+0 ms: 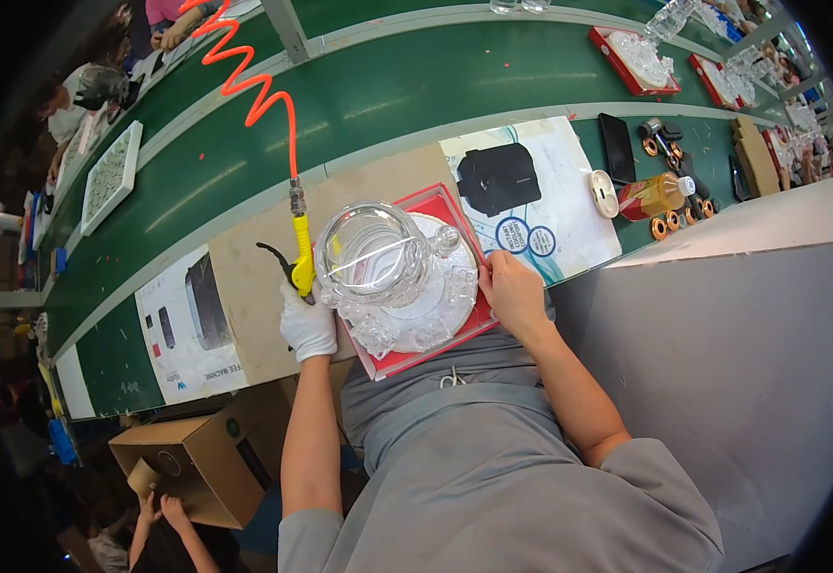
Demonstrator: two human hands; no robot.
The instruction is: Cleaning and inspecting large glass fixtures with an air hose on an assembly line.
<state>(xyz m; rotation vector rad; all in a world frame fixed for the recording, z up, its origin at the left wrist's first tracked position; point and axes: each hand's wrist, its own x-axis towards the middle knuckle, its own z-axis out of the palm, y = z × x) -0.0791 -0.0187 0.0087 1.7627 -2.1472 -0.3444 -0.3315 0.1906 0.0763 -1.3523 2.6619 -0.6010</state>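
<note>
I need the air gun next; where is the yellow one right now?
In the head view, the yellow air gun is in the gloved left hand, just left of the glass jug on the red tray.

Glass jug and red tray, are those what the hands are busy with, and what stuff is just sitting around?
In use: glass jug, red tray, yellow air gun, left hand, right hand.

Lying about: amber bottle, black phone, cardboard box, white tray.

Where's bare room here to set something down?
The green conveyor belt is bare between the white parts tray and the red tray. The cardboard sheet left of the yellow air gun is free. It's crowded around the amber bottle.
</note>
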